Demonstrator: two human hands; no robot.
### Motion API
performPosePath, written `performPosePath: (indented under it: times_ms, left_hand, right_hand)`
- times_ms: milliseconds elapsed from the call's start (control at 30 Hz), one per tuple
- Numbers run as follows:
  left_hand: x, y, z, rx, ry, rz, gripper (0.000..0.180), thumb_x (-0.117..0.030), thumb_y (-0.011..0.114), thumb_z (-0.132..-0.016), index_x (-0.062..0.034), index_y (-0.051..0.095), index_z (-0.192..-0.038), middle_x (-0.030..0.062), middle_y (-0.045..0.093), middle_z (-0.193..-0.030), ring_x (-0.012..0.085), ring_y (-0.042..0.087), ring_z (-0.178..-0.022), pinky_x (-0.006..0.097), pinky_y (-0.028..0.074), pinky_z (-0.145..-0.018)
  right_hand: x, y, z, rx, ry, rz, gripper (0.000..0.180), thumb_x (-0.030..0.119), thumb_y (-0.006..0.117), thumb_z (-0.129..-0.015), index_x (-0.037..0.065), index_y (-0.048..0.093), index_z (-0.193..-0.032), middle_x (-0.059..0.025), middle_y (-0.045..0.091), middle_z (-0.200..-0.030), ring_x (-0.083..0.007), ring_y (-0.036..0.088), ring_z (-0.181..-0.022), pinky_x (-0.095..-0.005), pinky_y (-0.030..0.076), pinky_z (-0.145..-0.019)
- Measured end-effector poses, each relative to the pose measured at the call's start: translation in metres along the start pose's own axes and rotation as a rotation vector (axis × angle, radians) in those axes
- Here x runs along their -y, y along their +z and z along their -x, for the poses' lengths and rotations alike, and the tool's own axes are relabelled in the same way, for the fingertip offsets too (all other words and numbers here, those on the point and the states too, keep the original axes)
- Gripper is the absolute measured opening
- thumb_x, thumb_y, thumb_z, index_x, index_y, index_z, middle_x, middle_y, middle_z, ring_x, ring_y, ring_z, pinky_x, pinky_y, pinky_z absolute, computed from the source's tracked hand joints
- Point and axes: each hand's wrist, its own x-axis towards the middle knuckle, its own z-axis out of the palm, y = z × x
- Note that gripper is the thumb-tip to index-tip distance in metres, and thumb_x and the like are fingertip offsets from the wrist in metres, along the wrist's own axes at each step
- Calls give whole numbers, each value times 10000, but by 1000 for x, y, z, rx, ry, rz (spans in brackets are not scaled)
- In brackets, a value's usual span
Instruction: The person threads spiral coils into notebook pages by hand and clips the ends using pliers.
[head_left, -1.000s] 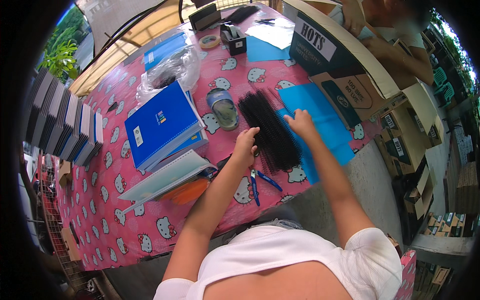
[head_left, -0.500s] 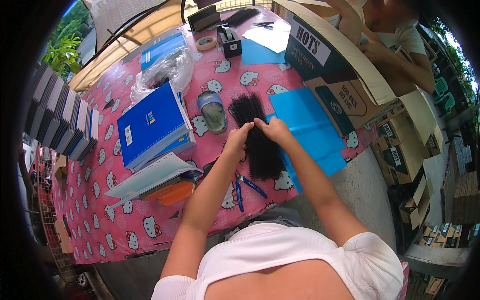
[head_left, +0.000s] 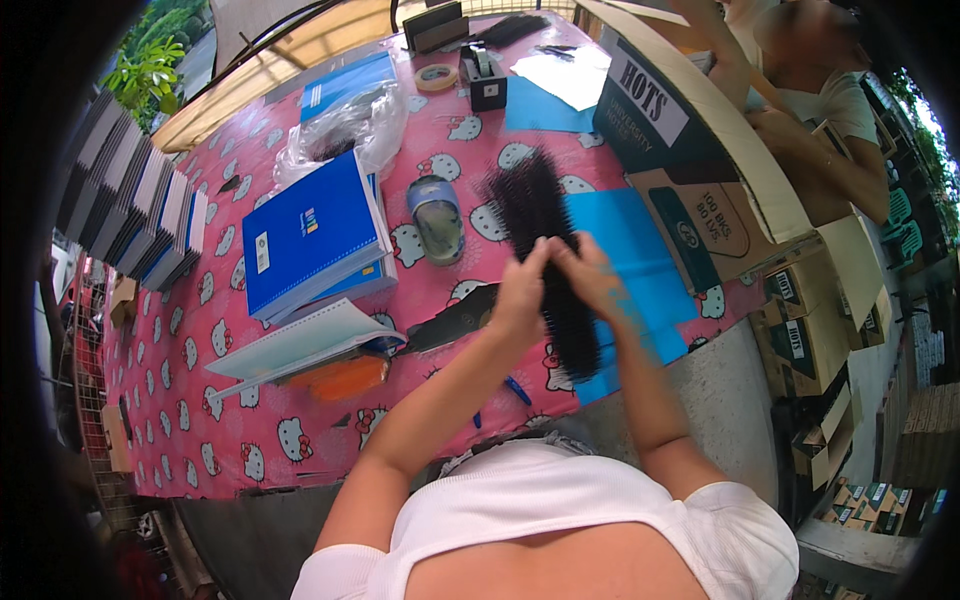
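A long bundle of black spiral binding coils (head_left: 530,205) is between my two hands over the near right part of the table. My left hand (head_left: 522,290) closes on its left side, and my right hand (head_left: 590,275) holds it from the right, slightly smeared by motion. Both thumbs meet near the bundle's middle. Blue-handled pliers (head_left: 517,390) lie by the near table edge, partly hidden behind my left forearm. A flat black piece (head_left: 455,320) lies beside my left wrist. Under and right of the bundle are blue plastic sheets (head_left: 640,260).
Left of my hands are a clear-topped blue case (head_left: 437,220), blue spiral notebooks (head_left: 315,235), an open notebook (head_left: 300,350) and an orange packet (head_left: 340,380). Stacked notebooks (head_left: 130,205) stand far left. A tape dispenser (head_left: 485,85) is behind; a large carton (head_left: 690,170) and another person (head_left: 830,140) are right.
My hands and the coil bundle have shifted right, and the bundle leans more. My left forearm now covers more of the pliers, and the flat black piece shows more. The whole view has shifted slightly.
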Motion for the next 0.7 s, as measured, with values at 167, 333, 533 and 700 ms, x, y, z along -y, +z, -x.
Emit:
performPosePath:
  times_ms: [167, 333, 533, 700]
  left_hand:
    - [45, 11, -30, 269, 117, -49, 567, -350, 532, -941, -11, 355, -1359, 155, 435, -1362, 277, 400, -1273, 419, 360, -1022]
    - [90, -10, -40, 28, -70, -1334, 862, -415, 578, -876, 11, 114, -1464, 221, 122, -1524, 367, 87, -1416, 461, 150, -1129]
    - [120, 24, -16, 257, -60, -1226, 926, -313, 589, -809, 47, 41, -1462, 294, 71, -1515, 381, 15, -1430, 386, 99, -1156]
    - [52, 22, 64, 401, -176, -1114, 625, -220, 585, -871, -81, 337, -1427, 191, 354, -1453, 330, 349, -1339, 406, 320, -1064]
  right_hand:
    - [21, -66, -10, 113, 1, 178, 663, 512, 598, -860, -43, 513, -1214, -246, 591, -1151, -344, 576, -1088, -380, 452, -897]
    - [-83, -85, -33, 156, 136, 721, 924, 644, 556, -809, -20, 307, -1402, -259, 347, -1410, -391, 367, -1295, -520, 322, -1027]
    - [-61, -85, -5, -51, 190, 1003, 876, 539, 656, -785, 4, 325, -1395, -240, 336, -1422, -396, 345, -1307, -570, 310, -1032]
    - [-16, -40, 2, -53, -213, 841, 344, 251, 776, -709, 54, 610, -936, -133, 571, -1066, -334, 568, -1009, -436, 503, -816]
